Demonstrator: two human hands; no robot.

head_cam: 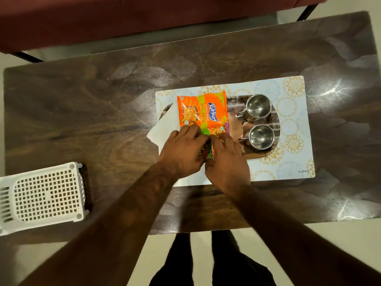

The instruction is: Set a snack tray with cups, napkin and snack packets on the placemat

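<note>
- Left hand (183, 153) and right hand (226, 162) meet over the second packet (216, 130). Fingers are bunched and bent, gripping it; thumbs hidden.
- Second packet is mostly covered and its print is unreadable. It lies on the tray (255, 155), touching the orange Kurkure packet (203, 109).
- Napkin (165, 129) is half under the packets, its corner past the tray's left end.
- Far cup (258, 106) and near cup (261, 137) stand on the tray's right side.
- Tray sits on the placemat (288, 162).
- White basket (45, 195) is cut off at the left.

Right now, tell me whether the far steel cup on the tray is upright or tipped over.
Upright: the far steel cup stands on the tray, mouth up, its shiny inner bottom showing; it looks empty.
</note>
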